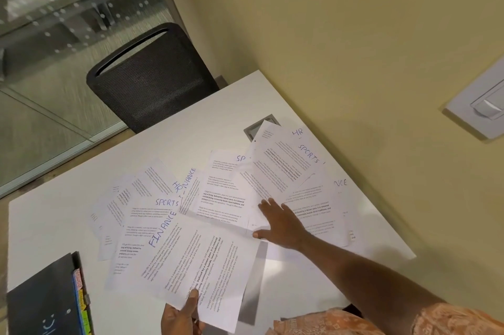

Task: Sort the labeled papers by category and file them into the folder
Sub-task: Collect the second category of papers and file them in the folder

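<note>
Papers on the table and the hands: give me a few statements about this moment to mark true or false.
1. The left hand holds the sheet labeled FINANCE. True.
2. The right hand grips a pen. False: its fingers are spread over the loose papers, holding nothing.
3. The black folder lies in the middle of the table. False: it sits at the near left corner.
4. A black mesh chair stands at the table's far side. True.
</note>
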The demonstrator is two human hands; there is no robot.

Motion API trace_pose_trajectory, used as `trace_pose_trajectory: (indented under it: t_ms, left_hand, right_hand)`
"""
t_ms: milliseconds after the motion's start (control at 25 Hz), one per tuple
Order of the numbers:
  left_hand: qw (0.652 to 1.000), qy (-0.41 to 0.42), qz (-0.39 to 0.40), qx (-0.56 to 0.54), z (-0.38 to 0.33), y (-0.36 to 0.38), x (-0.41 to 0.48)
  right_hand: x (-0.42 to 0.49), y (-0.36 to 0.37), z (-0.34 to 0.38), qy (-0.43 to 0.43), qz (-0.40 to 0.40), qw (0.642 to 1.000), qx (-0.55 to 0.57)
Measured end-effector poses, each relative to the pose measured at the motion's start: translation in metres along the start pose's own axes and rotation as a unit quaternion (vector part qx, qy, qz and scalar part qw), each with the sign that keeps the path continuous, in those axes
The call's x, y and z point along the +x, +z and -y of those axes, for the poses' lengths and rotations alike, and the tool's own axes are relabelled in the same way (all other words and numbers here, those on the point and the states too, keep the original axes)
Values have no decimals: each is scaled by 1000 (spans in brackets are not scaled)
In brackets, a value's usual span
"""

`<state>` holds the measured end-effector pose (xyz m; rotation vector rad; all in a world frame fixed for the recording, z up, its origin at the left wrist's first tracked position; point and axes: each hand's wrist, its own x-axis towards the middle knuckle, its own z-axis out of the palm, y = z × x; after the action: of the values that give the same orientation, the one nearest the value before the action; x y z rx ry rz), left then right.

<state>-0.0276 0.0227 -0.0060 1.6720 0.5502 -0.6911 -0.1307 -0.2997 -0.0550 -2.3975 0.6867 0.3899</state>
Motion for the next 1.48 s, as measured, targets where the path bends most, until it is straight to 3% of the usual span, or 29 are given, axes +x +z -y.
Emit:
trace_pose_trajectory:
  t_ms: [120,240,400,600,1000,1320,1480]
  left_hand:
    - [999,4,22,-32,-3,1,1]
    - [999,11,28,-37,0,-1,-2]
    - [999,22,3,-49,5,-1,-3]
    - [999,20,-4,-42,7,1,1]
    - [1000,15,-13,-21,1,4,4]
    - [999,22,13,-44,-3,8,3]
    - [997,38,35,-58,-14,16,-13]
  right_hand:
    - [-5,-13,-27,8,-62,997,49]
    - [-6,-26,-65,137,-120,983,19]
    - [-14,-39,-105,323,-143,936,-9]
    - [-41,-40,-122,477,-159,861,80]
    - [-54,-50,-121,456,-215,834,225]
    - [-116,-113,-123,352,-325,846,234]
    - [-131,-156,-117,281,-390,790,381]
